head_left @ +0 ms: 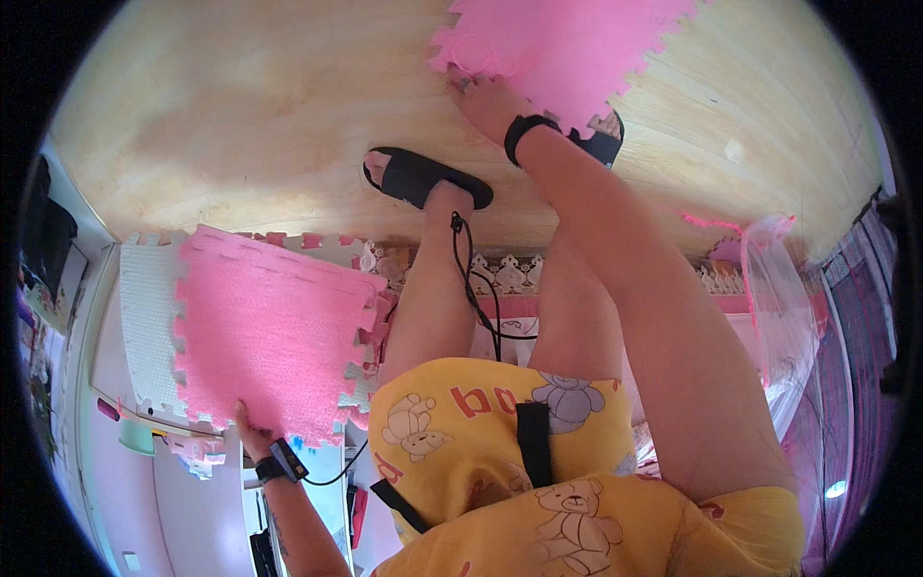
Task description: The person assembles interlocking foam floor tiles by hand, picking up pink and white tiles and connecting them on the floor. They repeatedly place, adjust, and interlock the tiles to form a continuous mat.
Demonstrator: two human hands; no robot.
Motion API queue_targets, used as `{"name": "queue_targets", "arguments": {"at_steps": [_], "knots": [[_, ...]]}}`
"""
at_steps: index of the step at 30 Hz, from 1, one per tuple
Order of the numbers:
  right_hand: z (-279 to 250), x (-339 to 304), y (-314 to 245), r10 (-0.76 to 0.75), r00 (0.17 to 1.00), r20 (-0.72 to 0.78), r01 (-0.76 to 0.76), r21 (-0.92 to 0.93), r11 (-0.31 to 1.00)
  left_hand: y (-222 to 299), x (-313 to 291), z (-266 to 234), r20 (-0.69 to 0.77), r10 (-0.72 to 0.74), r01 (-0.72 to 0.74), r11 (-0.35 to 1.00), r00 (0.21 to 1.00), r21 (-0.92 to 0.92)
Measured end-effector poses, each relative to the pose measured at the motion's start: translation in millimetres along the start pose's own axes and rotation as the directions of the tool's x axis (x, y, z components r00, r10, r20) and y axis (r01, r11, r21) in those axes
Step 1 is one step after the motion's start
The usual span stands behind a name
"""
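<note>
My left hand is closed on the lower edge of a fuzzy pink foam mat tile, with the thumb on top and the other fingers hidden beneath. That tile has jigsaw-cut edges and leans over white foam tiles. Stretched forward, my right hand grips the near left corner of a second pink foam mat tile above the wooden floor. Thin pink strands show on this tile by the fingertips. Its far part runs out of view.
My feet in black slippers stand on the wooden floor; the right foot is partly behind the second tile. A black cable hangs by my legs. Sheer pink netting is at the right, white furniture at the lower left.
</note>
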State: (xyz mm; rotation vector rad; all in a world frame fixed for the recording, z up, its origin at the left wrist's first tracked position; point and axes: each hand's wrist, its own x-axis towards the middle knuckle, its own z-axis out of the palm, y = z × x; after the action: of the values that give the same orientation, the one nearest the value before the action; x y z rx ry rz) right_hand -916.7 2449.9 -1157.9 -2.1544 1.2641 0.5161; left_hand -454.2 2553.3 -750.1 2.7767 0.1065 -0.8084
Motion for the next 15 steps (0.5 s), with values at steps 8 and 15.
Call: {"name": "queue_targets", "arguments": {"at_steps": [8,15], "knots": [[-21,9,9,-0.098,0.991,0.087,0.098,-0.004,0.995,-11,-3,6,0.175,-0.046,0.057,0.996,0.984,-0.062],[-12,-8,10,-0.021,1.000,-0.018,0.018,-0.174,0.985,3,-14,19,0.169,-0.021,0.016,0.999,0.985,0.035]]}}
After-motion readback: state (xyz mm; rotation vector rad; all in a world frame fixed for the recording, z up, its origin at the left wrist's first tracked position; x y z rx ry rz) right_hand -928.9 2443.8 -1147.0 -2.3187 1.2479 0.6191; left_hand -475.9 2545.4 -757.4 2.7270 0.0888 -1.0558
